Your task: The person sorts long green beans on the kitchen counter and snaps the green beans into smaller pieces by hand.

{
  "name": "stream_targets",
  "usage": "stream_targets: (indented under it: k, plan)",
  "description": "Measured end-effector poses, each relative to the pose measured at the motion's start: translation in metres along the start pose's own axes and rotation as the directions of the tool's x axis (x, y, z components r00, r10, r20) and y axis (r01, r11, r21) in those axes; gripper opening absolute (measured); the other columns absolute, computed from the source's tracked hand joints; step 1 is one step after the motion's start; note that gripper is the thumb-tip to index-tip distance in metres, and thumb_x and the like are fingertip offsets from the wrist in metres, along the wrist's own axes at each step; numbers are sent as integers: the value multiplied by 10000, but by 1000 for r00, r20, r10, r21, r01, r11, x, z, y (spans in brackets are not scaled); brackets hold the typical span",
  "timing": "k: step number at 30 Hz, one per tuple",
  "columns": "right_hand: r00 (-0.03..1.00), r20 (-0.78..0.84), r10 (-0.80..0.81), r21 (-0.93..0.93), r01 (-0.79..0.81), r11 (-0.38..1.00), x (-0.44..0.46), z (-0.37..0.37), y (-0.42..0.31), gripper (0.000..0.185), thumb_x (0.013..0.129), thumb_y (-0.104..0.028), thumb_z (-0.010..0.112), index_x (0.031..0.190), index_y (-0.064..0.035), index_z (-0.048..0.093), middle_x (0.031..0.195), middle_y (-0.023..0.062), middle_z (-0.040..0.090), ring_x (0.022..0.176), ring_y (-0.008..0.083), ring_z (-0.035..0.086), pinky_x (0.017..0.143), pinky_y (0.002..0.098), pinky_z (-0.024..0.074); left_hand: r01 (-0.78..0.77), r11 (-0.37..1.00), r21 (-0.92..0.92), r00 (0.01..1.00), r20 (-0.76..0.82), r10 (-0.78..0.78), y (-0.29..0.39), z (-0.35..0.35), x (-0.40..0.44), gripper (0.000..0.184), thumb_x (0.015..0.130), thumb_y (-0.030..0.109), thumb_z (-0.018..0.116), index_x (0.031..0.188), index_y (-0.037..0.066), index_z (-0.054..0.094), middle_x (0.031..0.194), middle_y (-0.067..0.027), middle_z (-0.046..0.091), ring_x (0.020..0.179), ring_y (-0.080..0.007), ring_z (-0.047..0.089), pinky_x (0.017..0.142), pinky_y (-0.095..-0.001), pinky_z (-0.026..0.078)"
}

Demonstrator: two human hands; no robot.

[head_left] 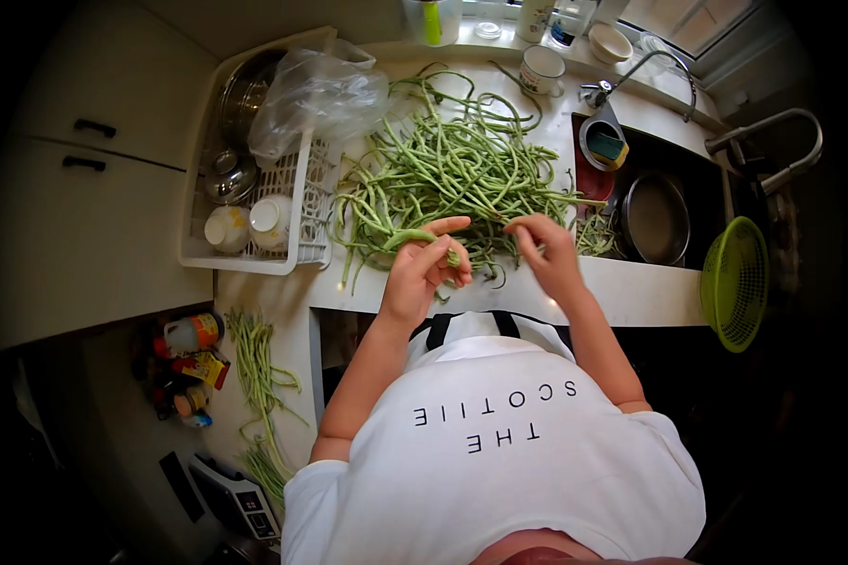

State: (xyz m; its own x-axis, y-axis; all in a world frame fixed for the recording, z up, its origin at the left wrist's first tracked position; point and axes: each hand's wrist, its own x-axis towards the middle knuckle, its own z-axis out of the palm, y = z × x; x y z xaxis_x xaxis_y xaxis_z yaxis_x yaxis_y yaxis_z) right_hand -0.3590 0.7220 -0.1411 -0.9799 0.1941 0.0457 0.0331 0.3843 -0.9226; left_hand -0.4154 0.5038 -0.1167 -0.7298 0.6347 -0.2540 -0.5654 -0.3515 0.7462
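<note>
Some long beans (402, 239) in left hand (418, 275), loosely curled; right hand (550, 252) half-closed, near edge of bean pile (462, 169), I can't tell its hold.

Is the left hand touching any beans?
Touching. The head view shows it: beans lie in the left hand, running between thumb and fingers.
</note>
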Motion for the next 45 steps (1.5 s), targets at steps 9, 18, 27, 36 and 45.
stream_targets:
  k: [9,18,27,36,45]
  plan:
    - [957,-279,-81,-676,-135,725,-10,-126,52,564,823,-16,693,1354,-62,511,1194,132,595,1049,264,622,902,349,496,-31,970,240,771,-613,176,-40,-103,-72,255,1046,296,458,1135,74,547,656,64,346,510,-19,283,429,-195,241]
    - [966,-123,228,-422,-259,869,2,-54,41,352,1004,-291,554,881,2,706,687,71,681,608,129,624,600,270,455,137,839,527,488,-773,406,-67,-214,-163,273,1022,215,486,1204,60,619,863,4,535,587,-44,449,488,-193,375]
    - [990,124,63,-467,2,884,18,3,17,342,1005,-272,550,872,13,685,685,82,666,617,140,614,583,282,448,706,434,559,183,-737,651,-35,-256,-254,272,968,181,562,1221,115,637,1169,-146,587,1084,-345,572,907,-444,475]
    - [986,164,17,-470,63,880,13,32,-1,306,999,-223,559,879,37,667,723,113,675,673,172,681,599,296,480,823,286,490,111,-633,766,-20,-329,-298,476,972,318,568,1361,48,528,1336,-180,548,1233,-334,512,1018,-435,417]
    - [986,167,9,-507,78,859,-11,36,-2,294,998,-203,559,892,50,664,703,104,668,637,151,645,610,292,483,940,-48,338,277,-672,687,-39,-341,-263,761,937,420,593,1534,108,241,1597,-138,194,1415,-333,273,1140,-526,210]
